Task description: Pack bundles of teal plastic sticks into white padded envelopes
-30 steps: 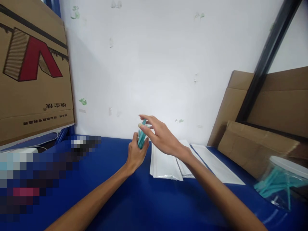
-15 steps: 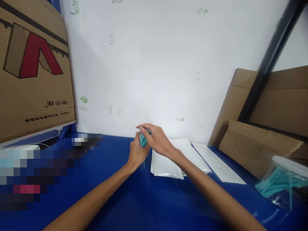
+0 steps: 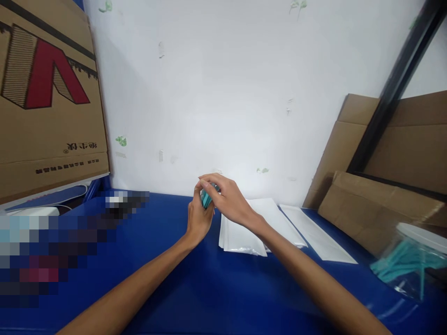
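Note:
My left hand [image 3: 199,216] is wrapped around a bundle of thin teal sticks [image 3: 206,197], held up over the blue table. Over the top of the same bundle curls my right hand [image 3: 226,197], its fingertips meeting the left hand's fingers. Much of the bundle is hidden inside the two hands, so its ends do not show clearly. Just beyond and below the right wrist lies a stack of white plastic-wrapped packets [image 3: 244,237].
A long white packet [image 3: 317,232] lies right of the stack. At the right edge, a clear jar [image 3: 412,260] with a white lid holds more teal sticks. Folded cardboard [image 3: 377,209] leans behind it. A large printed carton [image 3: 52,130] stands left; the blue table [image 3: 167,288] meets a white wall.
Both hands stay together around the teal sticks, with small finger shifts. A thin stick end that hung below the left hand no longer shows. The view has tilted slightly.

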The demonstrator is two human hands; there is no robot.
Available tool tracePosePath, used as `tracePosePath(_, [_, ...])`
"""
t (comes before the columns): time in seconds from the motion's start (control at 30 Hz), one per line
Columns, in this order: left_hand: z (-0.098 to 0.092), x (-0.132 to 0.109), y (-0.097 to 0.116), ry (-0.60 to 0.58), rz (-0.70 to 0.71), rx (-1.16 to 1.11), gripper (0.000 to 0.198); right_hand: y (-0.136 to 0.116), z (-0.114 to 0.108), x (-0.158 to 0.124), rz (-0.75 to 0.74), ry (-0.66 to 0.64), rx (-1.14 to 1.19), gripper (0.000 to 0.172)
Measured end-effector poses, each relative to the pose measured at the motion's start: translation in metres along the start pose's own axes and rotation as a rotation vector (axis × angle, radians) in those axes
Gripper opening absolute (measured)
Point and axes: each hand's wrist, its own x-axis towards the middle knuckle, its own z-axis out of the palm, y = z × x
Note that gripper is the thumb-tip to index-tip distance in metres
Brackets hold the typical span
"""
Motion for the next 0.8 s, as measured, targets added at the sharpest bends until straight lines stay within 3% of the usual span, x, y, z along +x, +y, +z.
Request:
tracePosePath(0.13, [0.003,-0.003,-0.004,0.064,-0.005,0.078,0.044,0.001,0.005,-0.001,-0.008,-0.065,0.04,0.029])
tracePosePath(0.33, [0.008,-0.001,-0.02,0.033,-0.01,0.074,0.014,0.011,0.008,-0.002,0.056,-0.068,0.023,0.031])
tracePosePath(0.43, [0.012,-0.001,-0.026,-0.014,-0.044,0.023,0.023,0.02,0.009,-0.001,0.087,-0.061,-0.004,0.03])
tracePosePath(0.6, [0.009,0.001,-0.02,-0.04,-0.019,-0.041,0.018,0.022,0.009,-0.001,0.118,-0.024,-0.017,0.034])
tracePosePath(0.8, [-0.003,0.008,-0.008,-0.052,0.01,0.001,0.023,0.01,0.006,0.0,0.003,-0.005,-0.073,0.038])
